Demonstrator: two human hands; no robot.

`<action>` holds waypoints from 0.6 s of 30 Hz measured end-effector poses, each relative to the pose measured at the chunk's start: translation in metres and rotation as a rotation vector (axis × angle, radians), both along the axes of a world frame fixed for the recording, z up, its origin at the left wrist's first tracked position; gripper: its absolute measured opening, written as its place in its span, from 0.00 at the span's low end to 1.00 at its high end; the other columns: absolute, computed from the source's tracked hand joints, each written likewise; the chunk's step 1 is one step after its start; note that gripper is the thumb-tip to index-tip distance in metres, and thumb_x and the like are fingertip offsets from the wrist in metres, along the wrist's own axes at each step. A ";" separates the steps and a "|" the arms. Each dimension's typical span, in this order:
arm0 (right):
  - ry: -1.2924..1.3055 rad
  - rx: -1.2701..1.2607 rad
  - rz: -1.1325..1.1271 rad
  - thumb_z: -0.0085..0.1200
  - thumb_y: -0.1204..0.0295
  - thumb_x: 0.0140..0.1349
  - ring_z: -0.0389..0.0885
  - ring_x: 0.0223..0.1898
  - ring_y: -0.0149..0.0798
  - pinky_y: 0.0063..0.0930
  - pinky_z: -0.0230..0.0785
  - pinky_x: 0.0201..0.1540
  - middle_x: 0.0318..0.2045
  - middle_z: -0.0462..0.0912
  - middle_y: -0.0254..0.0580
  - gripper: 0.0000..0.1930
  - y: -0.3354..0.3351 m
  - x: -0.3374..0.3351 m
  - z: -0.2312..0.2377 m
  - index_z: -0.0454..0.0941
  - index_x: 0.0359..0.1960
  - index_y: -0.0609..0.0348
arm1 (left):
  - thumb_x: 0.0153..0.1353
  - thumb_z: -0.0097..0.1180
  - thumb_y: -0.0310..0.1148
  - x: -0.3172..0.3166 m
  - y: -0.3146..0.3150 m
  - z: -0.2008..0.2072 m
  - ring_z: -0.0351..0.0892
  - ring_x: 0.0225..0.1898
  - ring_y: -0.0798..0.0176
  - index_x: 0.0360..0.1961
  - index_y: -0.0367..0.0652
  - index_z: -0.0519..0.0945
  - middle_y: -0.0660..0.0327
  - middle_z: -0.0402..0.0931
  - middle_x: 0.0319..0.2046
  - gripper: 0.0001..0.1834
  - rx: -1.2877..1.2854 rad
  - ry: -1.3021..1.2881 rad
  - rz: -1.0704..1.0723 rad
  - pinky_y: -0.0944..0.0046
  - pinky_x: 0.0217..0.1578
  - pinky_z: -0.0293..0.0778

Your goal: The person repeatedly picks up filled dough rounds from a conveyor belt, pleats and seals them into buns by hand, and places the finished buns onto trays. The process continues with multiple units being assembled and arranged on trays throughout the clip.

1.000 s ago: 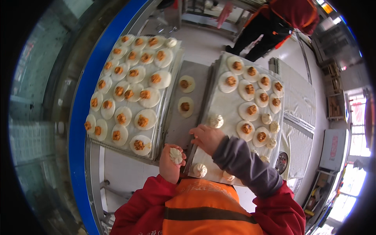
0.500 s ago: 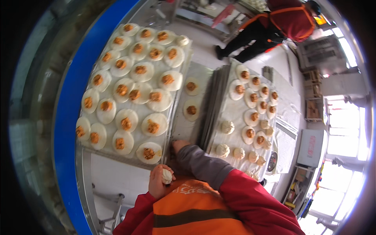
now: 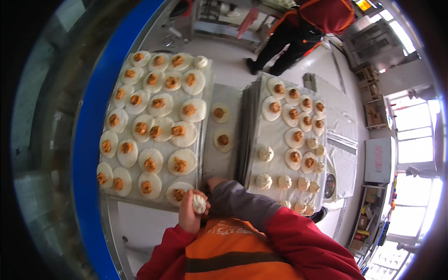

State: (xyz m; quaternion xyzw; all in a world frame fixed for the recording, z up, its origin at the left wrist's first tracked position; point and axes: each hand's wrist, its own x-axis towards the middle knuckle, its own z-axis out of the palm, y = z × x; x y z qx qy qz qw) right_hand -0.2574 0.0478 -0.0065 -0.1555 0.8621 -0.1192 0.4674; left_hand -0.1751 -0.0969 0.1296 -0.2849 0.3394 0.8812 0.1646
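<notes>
A pleated white bun (image 3: 199,204) sits in my left hand (image 3: 189,214), whose fingers curl round it just off the near edge of the left tray (image 3: 163,200). Beside it, my right hand (image 3: 215,182) reaches over the low middle surface between the two trays. The grey sleeve cuff and the hand's own back hide most of its fingers, so what they grip, if anything, does not show. Flat dough rounds topped with orange-brown filling cover the left tray; the nearest round (image 3: 178,193) is partly behind my left hand.
To the right, a stack of trays (image 3: 254,149) carries filled rounds and several pleated buns (image 3: 264,181). Two filled rounds (image 3: 222,140) lie on the middle surface (image 3: 219,161). A blue edge (image 3: 86,140) runs along the left. Another person (image 3: 298,37) stands at the far side.
My left hand has lifted slightly with the bun, now overlapping the left tray's near edge. The whole view has shifted, and the other person appears further left. My right hand stays between the trays.
</notes>
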 end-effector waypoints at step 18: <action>0.103 -0.545 -0.439 0.57 0.69 0.55 0.84 0.34 0.47 0.35 0.77 0.39 0.31 0.84 0.47 0.12 0.069 -0.016 0.146 0.81 0.41 0.57 | 0.75 0.37 0.49 -0.032 0.041 -0.013 0.77 0.27 0.66 0.43 0.43 0.73 0.61 0.75 0.32 0.21 -0.160 -0.007 -0.031 0.67 0.24 0.71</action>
